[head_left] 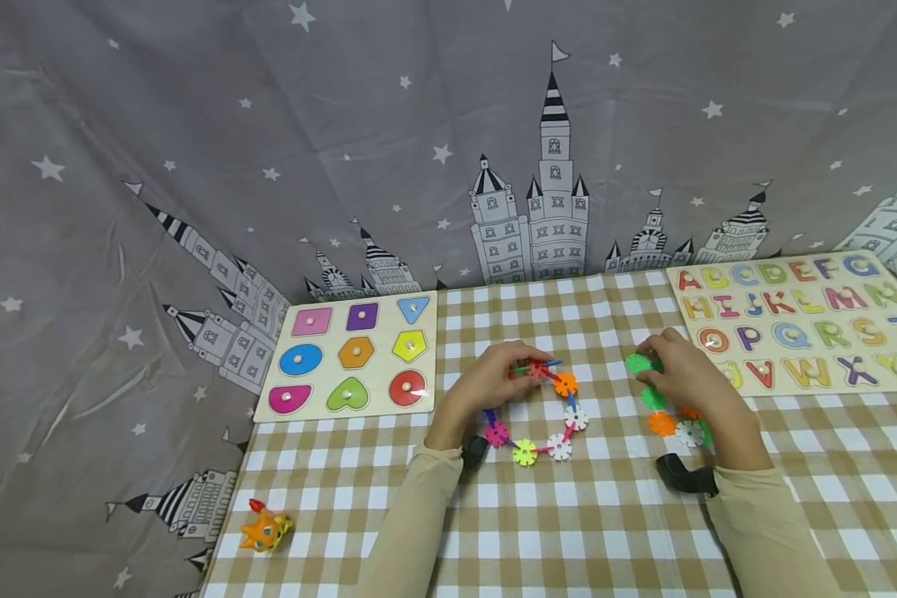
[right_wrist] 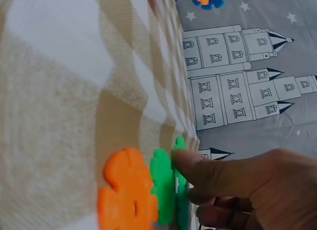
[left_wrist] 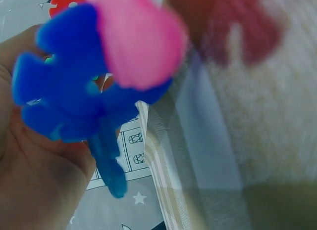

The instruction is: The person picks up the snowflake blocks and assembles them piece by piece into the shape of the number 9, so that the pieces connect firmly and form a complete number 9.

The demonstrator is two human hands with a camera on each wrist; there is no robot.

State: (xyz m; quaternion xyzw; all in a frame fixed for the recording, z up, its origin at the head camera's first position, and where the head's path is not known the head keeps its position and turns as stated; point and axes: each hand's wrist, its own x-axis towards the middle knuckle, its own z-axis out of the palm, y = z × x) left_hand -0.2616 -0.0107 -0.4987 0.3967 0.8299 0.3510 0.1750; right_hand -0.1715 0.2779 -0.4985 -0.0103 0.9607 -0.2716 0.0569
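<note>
My left hand point(head_left: 493, 378) grips the upper left part of a ring of linked plastic snowflake discs point(head_left: 525, 453) in several colours. In the left wrist view, a blue disc point(left_wrist: 74, 86) and a blurred pink disc point(left_wrist: 141, 42) stand close in front of the palm; the fingertips are hidden there. At the right, my right hand point(head_left: 683, 374) pinches a green snowflake disc point(head_left: 638, 364) between thumb and fingers. Beside and below that hand lie another green disc point(head_left: 653, 398), an orange disc point(head_left: 661, 423) and a white disc point(head_left: 690, 433), some partly covered by it.
A wooden shape puzzle board point(head_left: 366, 386) lies to the left and an alphabet puzzle board point(head_left: 785, 328) to the right. An orange toy figure point(head_left: 266, 530) stands near the left edge of the checked tablecloth point(head_left: 546, 523). A grey castle-print curtain point(head_left: 419, 100) hangs behind.
</note>
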